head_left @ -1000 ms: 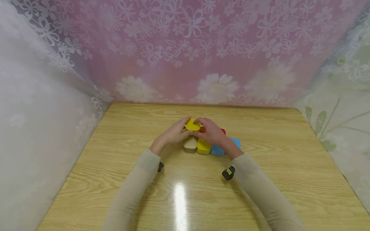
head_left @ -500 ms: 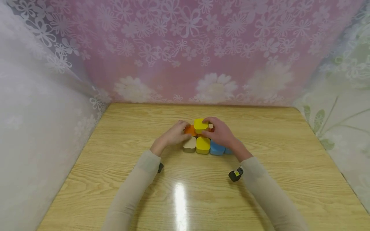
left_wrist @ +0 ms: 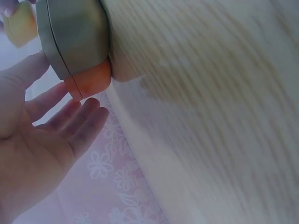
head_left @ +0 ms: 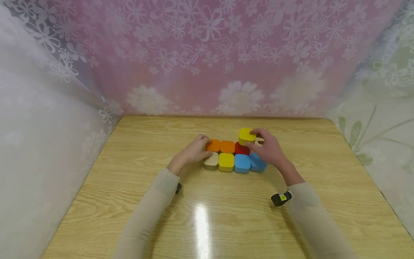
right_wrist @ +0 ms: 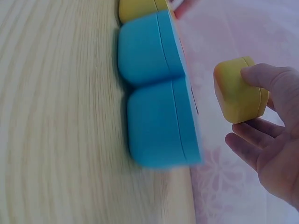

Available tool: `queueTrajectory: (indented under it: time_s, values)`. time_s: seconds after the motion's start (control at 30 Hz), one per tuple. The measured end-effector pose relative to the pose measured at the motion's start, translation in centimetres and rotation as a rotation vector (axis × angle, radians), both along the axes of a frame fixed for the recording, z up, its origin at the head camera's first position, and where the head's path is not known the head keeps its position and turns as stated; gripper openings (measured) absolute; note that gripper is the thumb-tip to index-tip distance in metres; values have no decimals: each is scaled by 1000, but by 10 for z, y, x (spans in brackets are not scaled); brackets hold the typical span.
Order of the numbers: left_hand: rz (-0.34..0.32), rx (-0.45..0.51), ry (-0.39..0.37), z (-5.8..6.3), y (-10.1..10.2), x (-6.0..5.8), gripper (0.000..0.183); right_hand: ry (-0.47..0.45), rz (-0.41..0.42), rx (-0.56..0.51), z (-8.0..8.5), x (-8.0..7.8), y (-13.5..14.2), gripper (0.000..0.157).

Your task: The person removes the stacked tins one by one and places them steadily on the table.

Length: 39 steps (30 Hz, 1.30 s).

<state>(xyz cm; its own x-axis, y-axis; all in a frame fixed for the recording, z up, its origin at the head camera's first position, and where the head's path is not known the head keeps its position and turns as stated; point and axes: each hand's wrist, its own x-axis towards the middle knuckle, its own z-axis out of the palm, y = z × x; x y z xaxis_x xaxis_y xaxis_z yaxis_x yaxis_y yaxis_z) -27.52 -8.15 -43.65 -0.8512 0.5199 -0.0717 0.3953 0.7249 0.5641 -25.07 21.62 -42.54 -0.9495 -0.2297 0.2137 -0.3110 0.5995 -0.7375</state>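
Note:
My right hand pinches a yellow rounded block between thumb and fingers, held up above the right part of the back row. In the right wrist view this yellow block is apart from the others. My left hand stays at the left end of the rows. Its thumb touches the beige block and a finger touches the orange block, the other fingers loosely stretched. Beside that orange block are a second orange block and a red block, partly covered by the held one.
The front row continues from the beige block with another yellow block and two blue blocks, one beside the other. They stand on a wooden table. A pink flowered curtain hangs behind the far edge.
The right hand has carried the yellow block rightward from the left end of the back row, over the orange blocks to the red one. The left hand has stayed almost in place.

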Motion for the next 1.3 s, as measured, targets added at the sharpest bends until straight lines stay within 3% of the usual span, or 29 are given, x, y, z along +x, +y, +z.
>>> queueTrajectory:
  time_s: [0.27, 0.53, 0.8, 1.3]
  values:
    - [5, 2, 14, 0, -2, -1, 48, 9, -53, -10, -5, 3, 26, 45]
    - [4, 16, 17, 0, -3, 1, 47, -55, -50, 13, -16, 5, 40, 42]
    - [11, 16, 15, -1, -4, 1, 47, -94, -48, 38, -24, 5, 44, 43]
    - [-6, 4, 31, -2, -3, 3, 48, -256, -97, 12, -34, 1, 49, 50]
